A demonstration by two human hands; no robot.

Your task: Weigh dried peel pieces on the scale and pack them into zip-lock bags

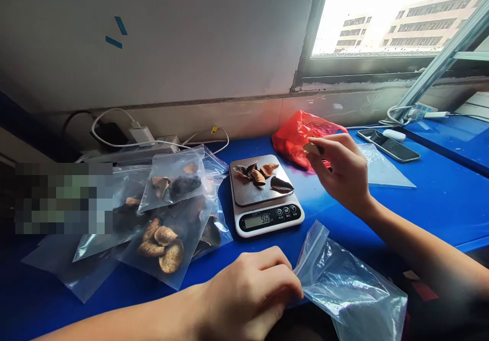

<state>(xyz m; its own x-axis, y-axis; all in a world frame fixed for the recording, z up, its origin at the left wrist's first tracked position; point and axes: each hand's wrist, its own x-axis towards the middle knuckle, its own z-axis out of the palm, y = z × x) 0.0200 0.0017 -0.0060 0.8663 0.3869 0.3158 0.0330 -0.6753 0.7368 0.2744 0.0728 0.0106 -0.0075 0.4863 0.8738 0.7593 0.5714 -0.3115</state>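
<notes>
My left hand (263, 290) pinches the edge of a clear zip bag (355, 285) near its seal; the bag hangs over the table's front edge. My right hand (340, 170) is raised right of the scale, with thumb and fingers closed on a small dried piece (312, 149), pale on one side and dark on another. On the steel plate of the white kitchen scale (271, 224) lie several curled dried brown pieces (257, 177), like peel or shell. The display appears to read 9.6. Behind the right hand sits a crumpled red plastic bag (298, 132).
Several filled zip bags (173, 178) with dried brown pieces overlap left of the scale. A power strip (164, 147) and white cables lie along the wall. At right are a flat clear bag (389, 170), a phone (393, 145) and a white case (394, 135) on the blue table (439, 198).
</notes>
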